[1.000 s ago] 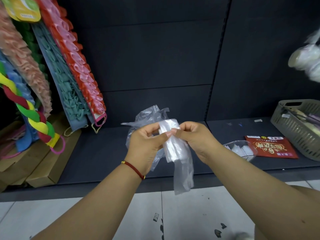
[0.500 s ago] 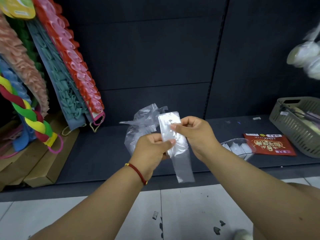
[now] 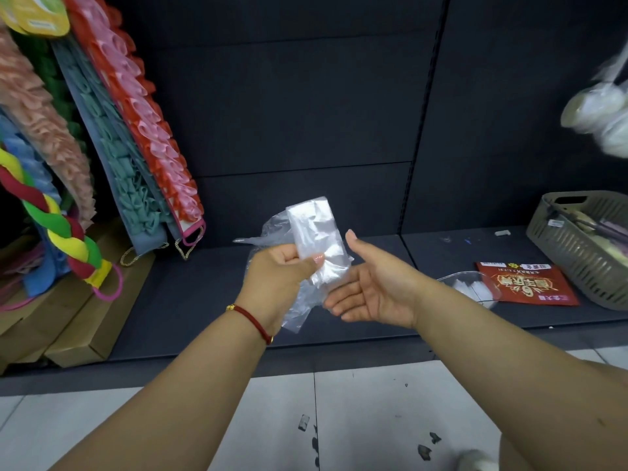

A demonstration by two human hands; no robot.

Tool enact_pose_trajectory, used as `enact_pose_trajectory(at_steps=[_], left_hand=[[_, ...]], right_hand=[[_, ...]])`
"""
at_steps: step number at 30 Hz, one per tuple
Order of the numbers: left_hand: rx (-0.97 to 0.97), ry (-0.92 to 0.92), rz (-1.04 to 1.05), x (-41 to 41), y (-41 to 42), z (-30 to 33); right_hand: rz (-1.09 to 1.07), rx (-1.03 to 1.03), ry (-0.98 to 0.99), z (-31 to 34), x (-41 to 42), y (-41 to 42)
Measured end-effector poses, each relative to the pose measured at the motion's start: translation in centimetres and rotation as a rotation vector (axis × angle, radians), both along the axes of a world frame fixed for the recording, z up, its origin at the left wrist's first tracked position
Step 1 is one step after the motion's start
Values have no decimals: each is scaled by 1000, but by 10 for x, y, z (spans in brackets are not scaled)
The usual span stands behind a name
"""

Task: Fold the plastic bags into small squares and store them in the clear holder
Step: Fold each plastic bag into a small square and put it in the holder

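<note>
My left hand (image 3: 283, 271) pinches a clear plastic bag (image 3: 317, 234) folded into a narrow strip, held upright above the dark shelf. More crumpled clear plastic hangs behind and below that hand. My right hand (image 3: 372, 288) lies palm up with straight fingers just right of the strip, its fingertips under the strip's lower end. The clear holder (image 3: 470, 285) sits on the shelf to the right, partly hidden by my right forearm, with folded white squares inside.
A red snack packet (image 3: 530, 283) lies beside the holder, and a grey slotted basket (image 3: 584, 246) stands at the far right. Colourful mop heads (image 3: 136, 147) hang at the left over cardboard boxes (image 3: 78, 331). White tiled floor lies below the shelf edge.
My right hand has let go of the strip's top and opened palm up beside it. The strip's hanging lower part has come up, so it looks shorter. My left hand keeps its pinch.
</note>
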State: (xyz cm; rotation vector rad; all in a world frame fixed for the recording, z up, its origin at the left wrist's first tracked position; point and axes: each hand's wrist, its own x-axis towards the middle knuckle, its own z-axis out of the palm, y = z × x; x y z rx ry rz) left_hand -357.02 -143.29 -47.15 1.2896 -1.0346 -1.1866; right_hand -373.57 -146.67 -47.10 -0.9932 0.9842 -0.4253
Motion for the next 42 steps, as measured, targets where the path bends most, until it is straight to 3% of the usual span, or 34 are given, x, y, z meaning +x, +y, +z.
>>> enact_pose_trajectory(at_steps=[8,20,25,29,32,39,42], left_hand=[[166,-65,-118,-1,5,0],[154,-257,-38,-6,5,-9],[254,-144,-5,-2,2,-5],[381,177,-98,-1,-2,-3],[387,297,-73,-5,-3,-2],[350,417,59,2,-9,-2],[349,374,48,2,-7,-1]], right_hand=[[-54,-92,-222,-7,2,0],[-206,-404,-132,-18,6,2],[-228,-521,-150,-12,4,3],[-135,-616,-71,-9,2,2],[-80,-684,27,-11,3,3],[-87,-657,162,-11,0,7],[-42,-647,265,-8,-3,7]])
